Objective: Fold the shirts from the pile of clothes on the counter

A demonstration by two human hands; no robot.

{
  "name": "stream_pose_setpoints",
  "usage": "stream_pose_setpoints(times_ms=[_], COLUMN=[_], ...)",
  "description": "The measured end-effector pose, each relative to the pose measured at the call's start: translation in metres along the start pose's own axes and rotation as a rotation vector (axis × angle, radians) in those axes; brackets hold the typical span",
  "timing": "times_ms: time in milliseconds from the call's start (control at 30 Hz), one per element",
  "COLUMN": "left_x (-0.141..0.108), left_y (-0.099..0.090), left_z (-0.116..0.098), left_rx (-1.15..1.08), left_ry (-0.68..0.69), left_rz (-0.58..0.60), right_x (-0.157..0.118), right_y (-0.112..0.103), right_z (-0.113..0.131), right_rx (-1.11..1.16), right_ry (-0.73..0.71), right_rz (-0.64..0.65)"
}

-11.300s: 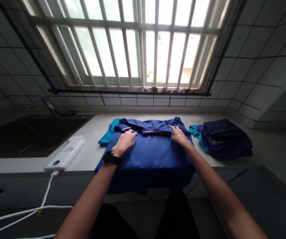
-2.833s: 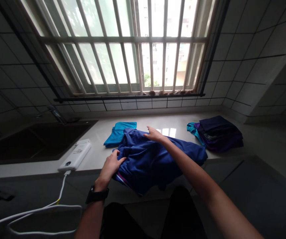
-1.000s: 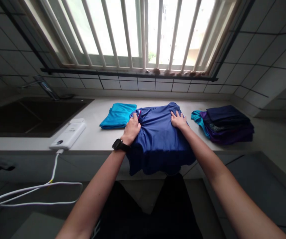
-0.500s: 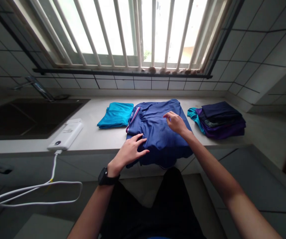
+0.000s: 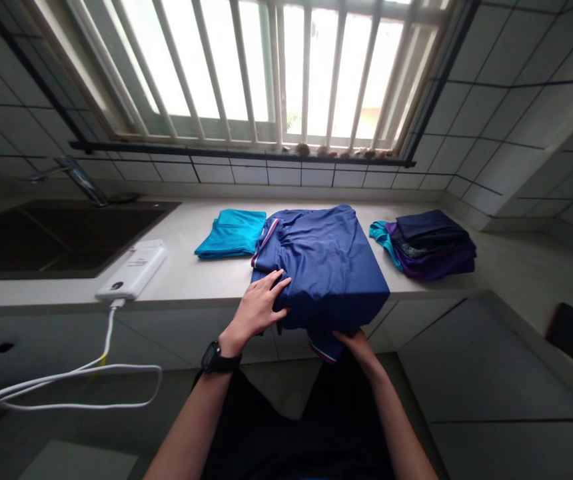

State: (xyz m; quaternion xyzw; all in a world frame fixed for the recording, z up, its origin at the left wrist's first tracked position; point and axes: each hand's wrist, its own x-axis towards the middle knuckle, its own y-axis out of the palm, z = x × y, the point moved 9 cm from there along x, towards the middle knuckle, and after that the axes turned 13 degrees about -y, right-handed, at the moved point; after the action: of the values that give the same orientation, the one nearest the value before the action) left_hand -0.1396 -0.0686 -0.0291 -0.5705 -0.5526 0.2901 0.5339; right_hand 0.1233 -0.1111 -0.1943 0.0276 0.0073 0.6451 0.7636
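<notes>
Right grip (image 5: 356, 344) clamps the hem (image 5: 322, 349) of the soft, slippery navy polo shirt (image 5: 329, 267) overhanging the front edge of the bench (image 5: 181, 267), left grip (image 5: 258, 311) lying open on top; that hem looks the surest hold.

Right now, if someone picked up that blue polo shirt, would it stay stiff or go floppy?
The blue polo shirt would probably go floppy: its lower part droops over the counter edge at the right hand. It looks light and thin, judging by how softly it folds. Its slight sheen suggests it may slip.
</notes>
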Motion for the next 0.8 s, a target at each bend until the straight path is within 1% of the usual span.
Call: stream_pose_setpoints(times_ms=[67, 167, 200, 267, 333, 400, 433, 500, 600, 667, 733, 800], left_x=[-0.010, -0.041, -0.052, -0.072, -0.080, -0.079, -0.075, -0.068, -0.056, -0.047, -0.039, -0.032], left_y=[-0.006, -0.012, -0.009, 0.002, 0.016, 0.026, 0.027, 0.021, 0.003, -0.001, 0.003, 0.004], left_z=[0.001, 0.000, 0.001, 0.003, 0.007, 0.010, 0.009, 0.004, -0.016, -0.034, -0.051, -0.059], left_rx=[-0.037, -0.069, -0.057, 0.007, 0.086, 0.135, 0.138, 0.101, 0.017, 0.006, 0.018, 0.000], left_ry=[0.051, 0.205, 0.257, 0.327, 0.345, 0.328, 0.313, 0.281, 0.254, 0.281, 0.328, 0.348], left_rz=[-0.058, -0.180, -0.212, -0.244, -0.236, -0.214, -0.210, -0.239, -0.341, -0.351, -0.308, -0.273], right_x=[-0.003, -0.013, -0.015, -0.019, -0.018, -0.012, -0.007, 0.005, 0.020, 0.025, 0.025, 0.021], right_y=[-0.002, -0.012, -0.014, -0.016, -0.016, -0.014, -0.014, -0.015, -0.016, -0.014, -0.013, -0.017], right_z=[0.009, 0.024, 0.029, 0.043, 0.059, 0.075, 0.084, 0.101, 0.120, 0.125, 0.126, 0.126], right_rx=[0.048, 0.200, 0.250, 0.316, 0.339, 0.326, 0.303, 0.204, 0.007, -0.054, -0.065, -0.084], right_ry=[0.017, 0.074, 0.095, 0.117, 0.101, 0.045, 0.002, -0.103, -0.234, -0.272, -0.290, -0.298], right_rz=[-0.045, -0.107, -0.111, -0.101, -0.084, -0.067, -0.062, -0.060, -0.075, -0.067, -0.054, -0.058])
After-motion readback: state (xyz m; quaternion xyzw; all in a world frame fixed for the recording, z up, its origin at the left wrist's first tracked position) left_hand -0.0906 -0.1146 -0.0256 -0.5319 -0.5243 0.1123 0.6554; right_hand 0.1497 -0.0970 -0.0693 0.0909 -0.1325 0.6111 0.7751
